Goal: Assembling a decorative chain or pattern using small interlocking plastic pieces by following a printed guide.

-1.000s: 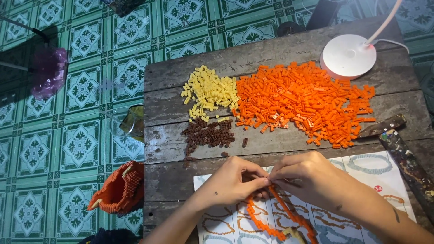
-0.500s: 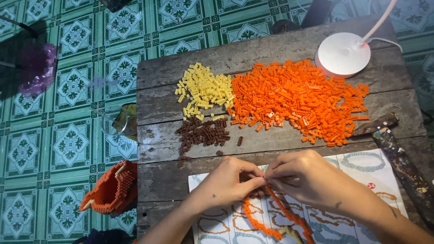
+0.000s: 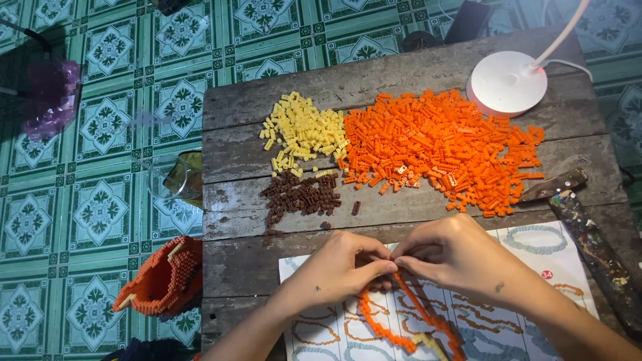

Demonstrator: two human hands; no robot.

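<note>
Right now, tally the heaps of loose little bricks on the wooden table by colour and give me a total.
Orange plastic brick heap: 1
Pale yellow plastic brick heap: 1
Dark brown plastic brick heap: 1
Total: 3 heaps, all on the weathered wooden plank table.

I see both hands, left hand [image 3: 338, 271] and right hand [image 3: 461, 257], pinching an orange bead strand [image 3: 401, 321] over the tabletop [image 3: 254, 120], bead piles behind.

- Home craft corner: worn wooden table [image 3: 241, 113] on green patterned floor tiles [image 3: 100, 134].
- Sorted bead piles [image 3: 441, 144], pattern sheet [image 3: 535, 247], desk lamp [image 3: 507, 81].
</note>
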